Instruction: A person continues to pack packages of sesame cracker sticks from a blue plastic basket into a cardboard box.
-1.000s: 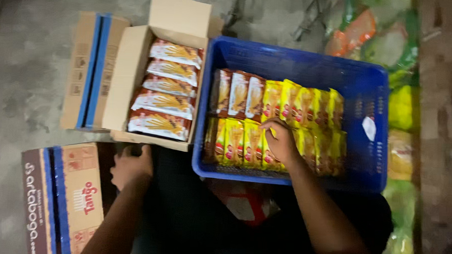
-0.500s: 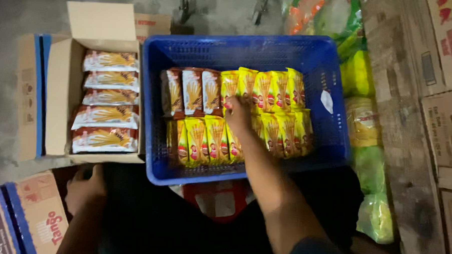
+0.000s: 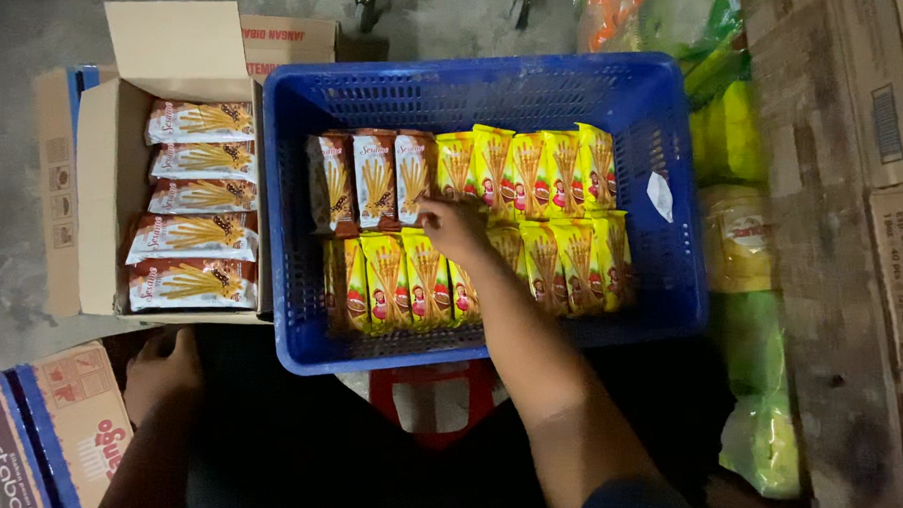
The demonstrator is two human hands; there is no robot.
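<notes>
A blue plastic crate [image 3: 670, 292] holds two rows of upright snack packets: several yellow ones [image 3: 544, 172] and three brown ones [image 3: 374, 181] at the back left. My right hand [image 3: 454, 229] reaches into the crate, fingers resting on the packets between the two rows, near the brown ones. Whether it grips a packet cannot be told. My left hand [image 3: 162, 369] rests low by my knee, fingers loosely curled, holding nothing. An open cardboard box [image 3: 103, 192] left of the crate holds several brown-and-white packets [image 3: 194, 237] lying flat.
A closed printed carton [image 3: 50, 420] sits at the lower left. A red stool [image 3: 431, 399] shows under the crate. Bagged yellow and green goods [image 3: 747, 234] lie right of the crate, with stacked cardboard cartons [image 3: 894, 199] at the far right. Grey concrete floor lies behind.
The view has shifted, so crate and box sit further right. My right hand has moved left along the packets toward the brown ones. My left hand stays by my knee.
</notes>
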